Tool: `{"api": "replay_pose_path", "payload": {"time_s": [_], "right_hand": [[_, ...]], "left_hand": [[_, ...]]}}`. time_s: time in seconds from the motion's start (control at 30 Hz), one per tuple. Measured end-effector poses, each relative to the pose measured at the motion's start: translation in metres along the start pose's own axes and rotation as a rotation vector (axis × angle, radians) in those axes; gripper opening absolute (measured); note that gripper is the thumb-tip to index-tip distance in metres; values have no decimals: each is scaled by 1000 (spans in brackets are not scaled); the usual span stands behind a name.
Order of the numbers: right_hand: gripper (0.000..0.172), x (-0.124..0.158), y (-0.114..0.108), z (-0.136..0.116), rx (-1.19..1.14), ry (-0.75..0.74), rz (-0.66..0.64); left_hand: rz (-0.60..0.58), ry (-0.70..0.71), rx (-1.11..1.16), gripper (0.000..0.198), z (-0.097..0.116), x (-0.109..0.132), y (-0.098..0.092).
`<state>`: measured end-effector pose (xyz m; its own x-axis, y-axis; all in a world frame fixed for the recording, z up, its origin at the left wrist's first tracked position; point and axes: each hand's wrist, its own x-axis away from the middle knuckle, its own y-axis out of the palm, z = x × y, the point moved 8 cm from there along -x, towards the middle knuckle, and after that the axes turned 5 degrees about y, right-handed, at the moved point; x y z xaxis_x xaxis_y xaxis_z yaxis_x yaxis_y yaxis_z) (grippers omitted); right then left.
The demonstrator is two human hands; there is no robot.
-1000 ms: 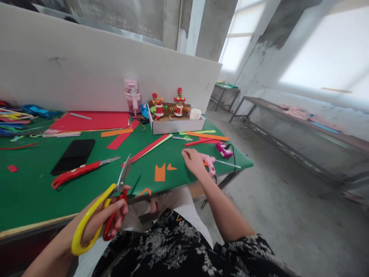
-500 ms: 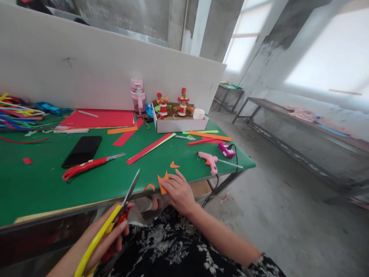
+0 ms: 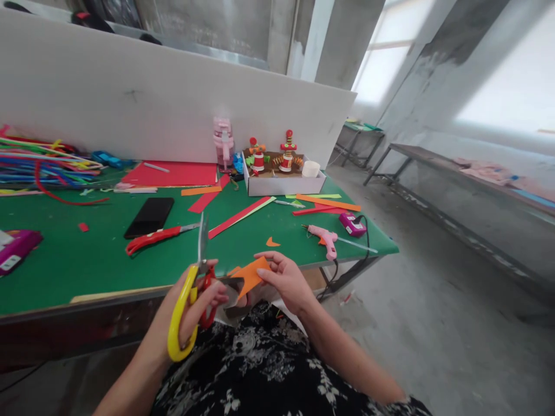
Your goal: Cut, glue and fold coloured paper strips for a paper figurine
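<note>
My left hand (image 3: 197, 300) grips a pair of scissors (image 3: 193, 289) with one yellow and one red handle, blades pointing up over the table's front edge. My right hand (image 3: 284, 278) pinches an orange paper piece (image 3: 251, 274) and holds it just above my lap, beside the scissors. A small orange scrap (image 3: 272, 242) lies on the green table (image 3: 87, 260) near my right hand.
On the table lie a red utility knife (image 3: 156, 237), a black phone (image 3: 150, 217), a pink glue gun (image 3: 325, 238) with its cable, red and orange paper strips (image 3: 238, 215), a white box of craft figures (image 3: 281, 176), a pink bottle (image 3: 223, 143) and coloured pipe cleaners (image 3: 43, 164).
My right hand left the glue gun, picked the orange piece off the table and brought it toward my lap. My left hand raised the scissors closer to it.
</note>
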<state>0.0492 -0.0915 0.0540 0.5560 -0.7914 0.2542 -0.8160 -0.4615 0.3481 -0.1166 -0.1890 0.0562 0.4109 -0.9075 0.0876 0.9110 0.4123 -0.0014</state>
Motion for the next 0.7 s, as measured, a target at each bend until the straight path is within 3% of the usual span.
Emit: {"api": "replay_pose_path", "payload": {"time_s": [0.13, 0.23, 0.33, 0.5, 0.7], "right_hand": [[42, 3, 15, 3, 68, 19, -76], [42, 2, 14, 1, 15, -14, -29], [41, 2, 10, 4, -72, -12, 30], [40, 4, 20, 14, 91, 36, -67], [34, -4, -13, 3, -7, -51, 195]], "left_hand": [[-92, 59, -10, 67, 16, -7, 18], [-163, 105, -59, 60, 23, -7, 28], [-111, 174, -65, 55, 25, -5, 29], [-40, 216, -132, 53, 25, -5, 30], [3, 214, -314, 51, 14, -5, 12]]}}
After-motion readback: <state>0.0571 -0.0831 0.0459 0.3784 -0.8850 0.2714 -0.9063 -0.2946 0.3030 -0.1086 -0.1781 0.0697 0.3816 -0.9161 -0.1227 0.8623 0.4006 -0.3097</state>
